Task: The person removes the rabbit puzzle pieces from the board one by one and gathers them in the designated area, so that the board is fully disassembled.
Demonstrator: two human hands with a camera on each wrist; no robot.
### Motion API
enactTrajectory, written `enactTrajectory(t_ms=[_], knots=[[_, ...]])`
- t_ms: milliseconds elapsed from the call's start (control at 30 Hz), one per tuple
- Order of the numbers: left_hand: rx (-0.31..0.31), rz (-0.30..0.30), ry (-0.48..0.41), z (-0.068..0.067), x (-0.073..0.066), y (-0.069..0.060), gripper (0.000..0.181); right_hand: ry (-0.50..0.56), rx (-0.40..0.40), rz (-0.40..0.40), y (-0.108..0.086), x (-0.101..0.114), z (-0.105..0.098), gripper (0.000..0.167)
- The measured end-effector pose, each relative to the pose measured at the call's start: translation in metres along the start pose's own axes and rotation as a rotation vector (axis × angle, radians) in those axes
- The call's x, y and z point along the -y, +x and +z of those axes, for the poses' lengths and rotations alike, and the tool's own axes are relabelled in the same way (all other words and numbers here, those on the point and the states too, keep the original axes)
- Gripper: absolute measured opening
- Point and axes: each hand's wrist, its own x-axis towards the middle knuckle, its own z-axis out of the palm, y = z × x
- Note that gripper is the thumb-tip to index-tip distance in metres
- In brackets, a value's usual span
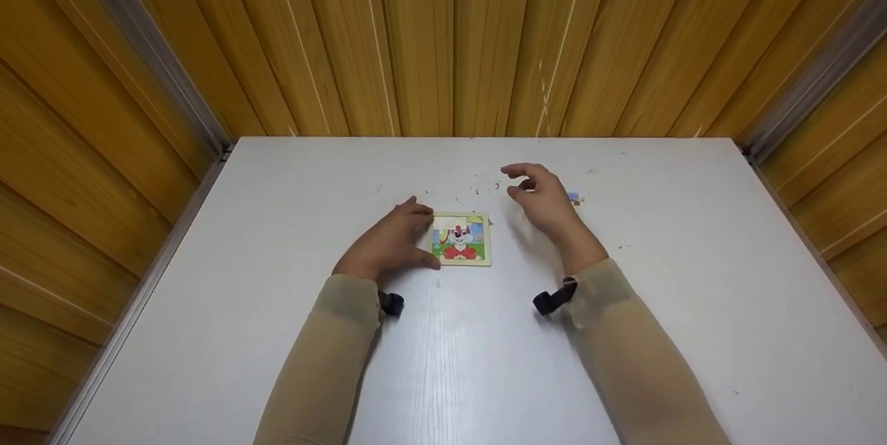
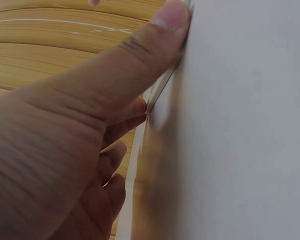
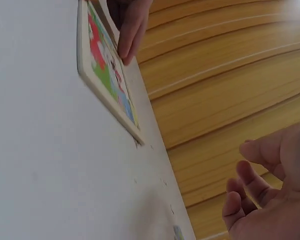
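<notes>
A small square picture puzzle (image 1: 460, 251) in a pale wooden frame lies flat on the white table. It shows a red and white cartoon animal, with a pale bare patch at its upper left. My left hand (image 1: 391, 240) grips the frame's left side, thumb at the near corner and fingers at the far one; the left wrist view shows the thumb (image 2: 150, 45) against the frame's edge. Right of the puzzle, my right hand (image 1: 547, 202) hovers above the table. Its fingers are loosely bent, and the right wrist view shows nothing between the fingertips (image 3: 232, 202).
A small blue puzzle piece (image 1: 573, 197) lies just beyond my right hand, partly hidden by it. Tiny dark crumbs (image 1: 477, 191) are scattered behind the puzzle. Yellow wooden panels (image 1: 416, 43) wall in the table's back and sides.
</notes>
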Motion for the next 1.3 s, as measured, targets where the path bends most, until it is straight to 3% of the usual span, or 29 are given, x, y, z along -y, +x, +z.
enactTrajectory(t_ms=[167, 333, 467, 600, 767, 1100, 1300], knots=[[0.004, 0.004, 0.000, 0.000, 0.001, 0.001, 0.094, 0.051, 0.083, 0.029, -0.006, 0.000, 0.030, 0.038], [-0.004, 0.025, 0.021, -0.004, 0.003, 0.000, 0.092, -0.023, 0.149, -0.001, -0.007, -0.004, 0.050, 0.035], [-0.007, 0.032, 0.032, -0.004, 0.005, -0.002, 0.092, -0.132, 0.176, -0.082, -0.004, -0.013, 0.059, 0.031], [-0.001, 0.034, 0.023, -0.004, 0.006, -0.002, 0.093, -0.276, 0.216, -0.158, -0.003, -0.019, 0.061, 0.031], [-0.009, 0.033, 0.031, -0.004, 0.005, -0.001, 0.092, -0.375, 0.255, -0.188, -0.003, -0.018, 0.060, 0.030], [-0.006, 0.020, 0.035, -0.004, 0.001, 0.004, 0.091, -0.404, 0.250, -0.181, -0.003, -0.016, 0.056, 0.024], [0.001, 0.044, 0.054, -0.007, 0.000, 0.005, 0.093, -0.414, 0.237, -0.201, -0.003, -0.014, 0.055, 0.020]])
